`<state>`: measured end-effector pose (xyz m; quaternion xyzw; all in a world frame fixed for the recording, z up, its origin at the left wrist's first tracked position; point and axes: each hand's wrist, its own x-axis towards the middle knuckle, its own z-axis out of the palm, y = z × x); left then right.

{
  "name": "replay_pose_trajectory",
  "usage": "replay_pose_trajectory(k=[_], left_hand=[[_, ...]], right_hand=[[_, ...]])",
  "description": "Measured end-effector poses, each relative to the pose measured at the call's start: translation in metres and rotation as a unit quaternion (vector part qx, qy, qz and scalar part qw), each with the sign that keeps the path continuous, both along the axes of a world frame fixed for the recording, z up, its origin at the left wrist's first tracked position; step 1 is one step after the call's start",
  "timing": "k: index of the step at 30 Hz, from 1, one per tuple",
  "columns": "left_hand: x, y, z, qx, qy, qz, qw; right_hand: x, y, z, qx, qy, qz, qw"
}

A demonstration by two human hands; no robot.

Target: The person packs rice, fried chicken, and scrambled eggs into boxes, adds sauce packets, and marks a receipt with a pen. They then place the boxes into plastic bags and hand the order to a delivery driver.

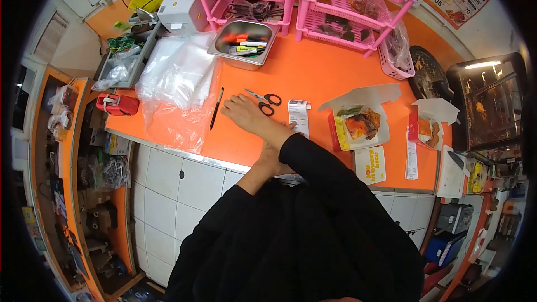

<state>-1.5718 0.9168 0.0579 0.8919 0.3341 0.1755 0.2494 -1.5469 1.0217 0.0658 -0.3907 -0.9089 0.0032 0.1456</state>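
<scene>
My right hand (245,113) reaches across to the left over the orange counter, fingers spread, beside black-handled scissors (263,102). A black pen (217,108) lies just left of its fingertips. Under my right forearm, my left hand (270,160) is at the counter's front edge, partly covered. Its fingertips touch the left side of a white printed receipt (298,117); its grip is hidden. To the right, an open box (340,132) holds fried food with yellow and green items. Farther right is a second open food box (414,127).
Clear plastic bags (178,72) lie at the left, near a red case (117,104). Behind are a metal tray (241,61) of markers, a white printer (182,8) and pink racks (341,39). Another receipt (411,159) and a printed card (370,165) lie at the right.
</scene>
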Motion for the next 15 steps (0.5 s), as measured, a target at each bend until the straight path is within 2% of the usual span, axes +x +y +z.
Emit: replay_pose_trajectory(k=[2, 4, 5, 7, 12, 14, 15], left_hand=[[0.002, 0.001, -0.003, 0.001, 0.02, -0.002, 1.0], [0.005, 0.0, -0.007, 0.006, 0.03, -0.004, 1.0], [0.003, 0.001, -0.008, 0.012, 0.044, -0.004, 0.999], [0.002, 0.002, -0.009, 0.023, 0.035, -0.011, 0.999], [0.002, 0.007, -0.019, 0.021, 0.024, -0.038, 0.999], [0.004, 0.006, -0.008, -0.109, 0.043, -0.078, 0.99], [0.005, 0.007, -0.014, -0.109, 0.044, -0.082, 0.99]], right_hand=[[0.003, -0.001, -0.002, 0.036, -0.014, 0.016, 0.999], [0.004, 0.001, -0.001, -0.035, -0.029, 0.014, 0.999], [0.003, 0.001, -0.001, -0.033, -0.026, 0.019, 0.999], [0.005, 0.0, 0.0, 0.003, 0.101, 0.007, 0.995], [-0.008, 0.013, -0.003, 0.013, 0.056, 0.076, 0.995], [-0.014, 0.017, -0.004, -0.003, 0.026, 0.084, 0.996], [-0.015, 0.016, -0.002, 0.001, -0.002, 0.093, 0.996]])
